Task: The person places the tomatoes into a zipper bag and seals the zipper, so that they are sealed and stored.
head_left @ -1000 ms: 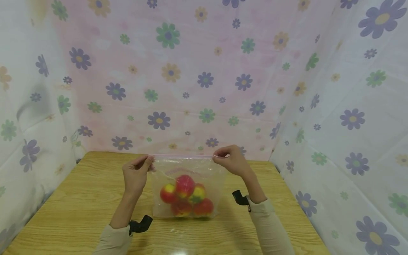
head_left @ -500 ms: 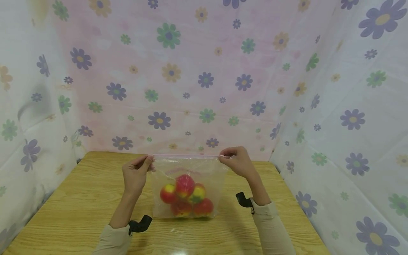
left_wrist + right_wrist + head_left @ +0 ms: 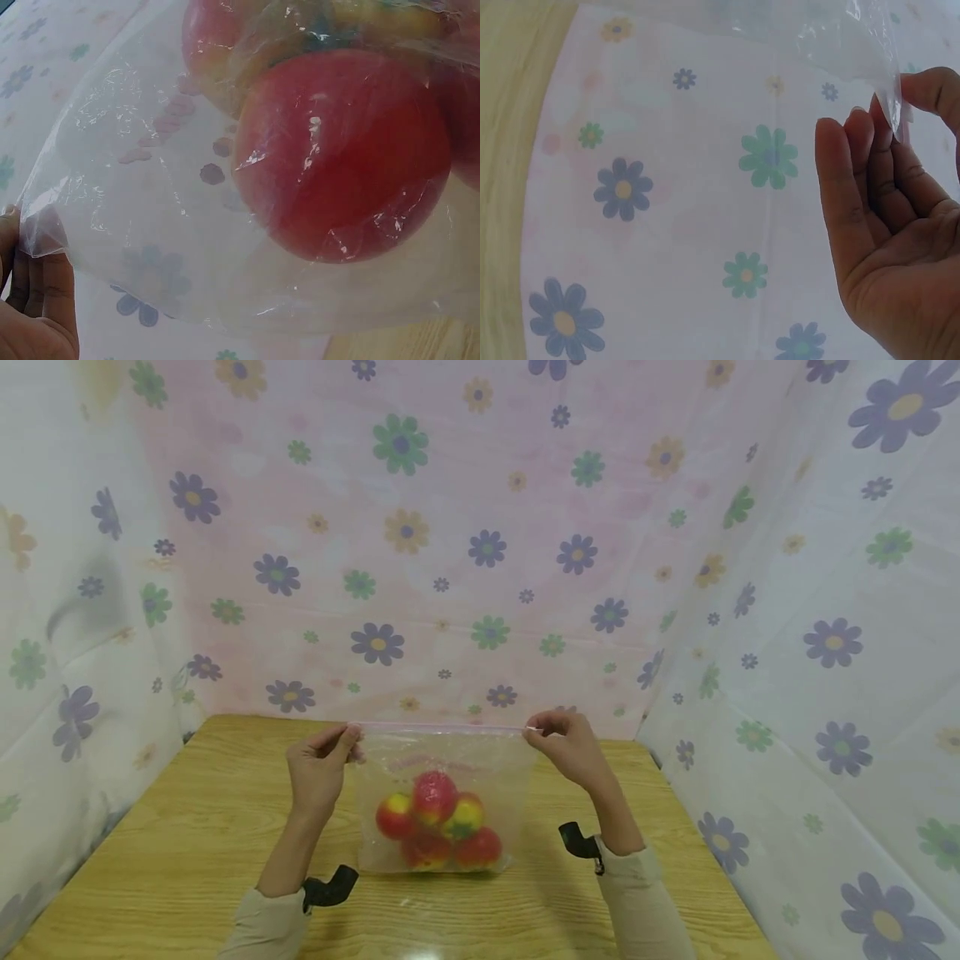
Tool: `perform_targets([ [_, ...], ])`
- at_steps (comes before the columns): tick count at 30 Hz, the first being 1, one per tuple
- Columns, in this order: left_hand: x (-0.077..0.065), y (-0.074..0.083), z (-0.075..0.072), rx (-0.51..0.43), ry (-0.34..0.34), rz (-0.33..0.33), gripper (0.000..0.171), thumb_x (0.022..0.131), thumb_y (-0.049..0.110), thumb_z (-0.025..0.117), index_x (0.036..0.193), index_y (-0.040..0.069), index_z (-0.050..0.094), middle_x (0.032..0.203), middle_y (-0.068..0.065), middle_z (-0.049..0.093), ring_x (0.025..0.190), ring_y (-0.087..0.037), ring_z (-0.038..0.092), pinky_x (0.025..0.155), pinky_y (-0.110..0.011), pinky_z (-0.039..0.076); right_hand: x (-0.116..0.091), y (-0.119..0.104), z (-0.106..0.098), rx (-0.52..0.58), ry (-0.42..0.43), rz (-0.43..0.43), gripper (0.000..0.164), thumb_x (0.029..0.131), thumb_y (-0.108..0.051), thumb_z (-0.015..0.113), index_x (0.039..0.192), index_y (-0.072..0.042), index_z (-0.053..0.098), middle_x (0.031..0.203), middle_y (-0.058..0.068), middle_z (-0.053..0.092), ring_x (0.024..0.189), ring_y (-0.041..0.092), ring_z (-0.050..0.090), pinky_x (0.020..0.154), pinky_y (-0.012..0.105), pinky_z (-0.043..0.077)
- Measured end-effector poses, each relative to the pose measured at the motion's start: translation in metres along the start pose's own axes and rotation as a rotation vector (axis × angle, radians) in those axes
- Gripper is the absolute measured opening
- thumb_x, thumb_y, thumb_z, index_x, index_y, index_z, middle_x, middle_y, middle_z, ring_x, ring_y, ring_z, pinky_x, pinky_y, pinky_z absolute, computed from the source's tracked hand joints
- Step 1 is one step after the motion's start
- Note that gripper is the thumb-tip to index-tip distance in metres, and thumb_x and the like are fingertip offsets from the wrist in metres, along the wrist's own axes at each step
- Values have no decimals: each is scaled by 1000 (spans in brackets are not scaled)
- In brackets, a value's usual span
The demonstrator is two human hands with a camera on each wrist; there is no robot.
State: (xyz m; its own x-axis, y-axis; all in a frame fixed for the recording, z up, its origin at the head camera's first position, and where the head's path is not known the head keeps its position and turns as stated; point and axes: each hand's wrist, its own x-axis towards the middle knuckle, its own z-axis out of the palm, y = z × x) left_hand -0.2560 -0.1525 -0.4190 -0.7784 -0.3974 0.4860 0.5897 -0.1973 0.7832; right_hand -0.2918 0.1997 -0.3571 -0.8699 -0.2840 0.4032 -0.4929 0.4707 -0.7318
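A clear zip bag (image 3: 390,852) with a pink strip along its top stands on the table. Inside it several red and yellow apples (image 3: 435,797) are piled; one red apple (image 3: 341,157) fills much of the left wrist view. My left hand (image 3: 317,777) pinches the bag's top left corner between thumb and fingers. At the top right corner, my right hand (image 3: 566,747) pinches the pink strip. In the right wrist view, thumb and index finger of the right hand (image 3: 900,225) meet at the bag's edge. Between the hands the top edge runs straight and taut.
The wooden table (image 3: 187,827) reaches back to a flower-printed cloth wall (image 3: 450,510), with more of this cloth on both sides. Black curved mounts (image 3: 330,887) sit at both wrists, over beige sleeves (image 3: 266,927).
My right hand has moved rightward along the bag's top strip to its right corner. The left hand, the bag and the apples have stayed in place.
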Motion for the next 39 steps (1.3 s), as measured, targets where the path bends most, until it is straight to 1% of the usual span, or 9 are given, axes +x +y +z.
perform_targets([
  [4, -2, -1, 1, 1, 16, -10, 20, 94, -4, 68, 100, -22, 68, 72, 2, 72, 54, -8, 64, 57, -19, 57, -8, 7, 5, 205, -5, 52, 18, 100, -18, 68, 102, 0, 69, 82, 7, 64, 72, 20, 63, 71, 30, 59],
  [7, -2, -1, 2, 26, 22, -16, 20, 95, -2, 69, 99, -22, 68, 71, 3, 71, 53, -8, 63, 57, -19, 57, -12, 12, 11, 347, 15, 91, 22, 100, -20, 67, 107, 1, 67, 85, 3, 63, 75, 16, 63, 75, 33, 62],
  [14, -2, 2, -2, 79, -17, -59, 22, 96, 3, 69, 97, -18, 68, 68, 2, 68, 53, -8, 63, 56, -19, 57, -19, 18, 24, 537, 78, 210, 20, 101, -17, 65, 114, -2, 65, 91, -1, 64, 81, 11, 61, 75, 29, 61],
  [18, -3, 5, -6, 75, -84, -51, 20, 98, 1, 66, 96, -18, 66, 69, 0, 67, 54, -10, 63, 56, -22, 58, -22, 16, 28, 552, 138, 231, 23, 101, -13, 64, 117, 3, 65, 91, -2, 67, 75, 10, 62, 68, 26, 60],
  [24, -6, 14, -9, 84, -117, -34, 17, 97, -2, 66, 95, -18, 66, 72, 1, 69, 55, -9, 64, 55, -23, 58, -28, 8, 25, 517, 162, 156, 31, 101, -11, 65, 119, 14, 61, 88, -1, 69, 64, 9, 62, 60, 27, 61],
  [29, -6, 16, -8, 74, -145, -44, 19, 98, 0, 66, 97, -19, 65, 74, 0, 69, 57, -10, 65, 55, -25, 59, -34, 3, 19, 501, 174, 111, 23, 100, -9, 65, 114, 10, 66, 88, -2, 70, 64, 9, 64, 58, 27, 61],
  [32, -4, 11, -9, 66, -171, -77, 20, 98, 1, 65, 100, -19, 64, 76, 0, 69, 60, -10, 65, 55, -26, 60, -34, 5, 18, 508, 185, 128, 23, 99, -7, 66, 113, 10, 67, 88, -4, 72, 66, 8, 65, 59, 27, 61],
  [35, -1, 1, -10, 66, -180, -136, 21, 99, 4, 65, 102, -18, 65, 77, 1, 69, 61, -9, 65, 56, -25, 60, -32, 12, 21, 507, 192, 158, 29, 98, -6, 67, 117, 15, 64, 89, -6, 71, 69, 8, 64, 60, 26, 61],
  [39, 4, -13, -9, 60, -178, -210, 22, 99, 10, 67, 104, -12, 68, 79, 3, 69, 63, -9, 63, 58, -25, 60, -24, 28, 26, 498, 193, 196, 31, 99, -9, 67, 122, 13, 65, 93, -4, 71, 72, 9, 62, 64, 26, 62],
])
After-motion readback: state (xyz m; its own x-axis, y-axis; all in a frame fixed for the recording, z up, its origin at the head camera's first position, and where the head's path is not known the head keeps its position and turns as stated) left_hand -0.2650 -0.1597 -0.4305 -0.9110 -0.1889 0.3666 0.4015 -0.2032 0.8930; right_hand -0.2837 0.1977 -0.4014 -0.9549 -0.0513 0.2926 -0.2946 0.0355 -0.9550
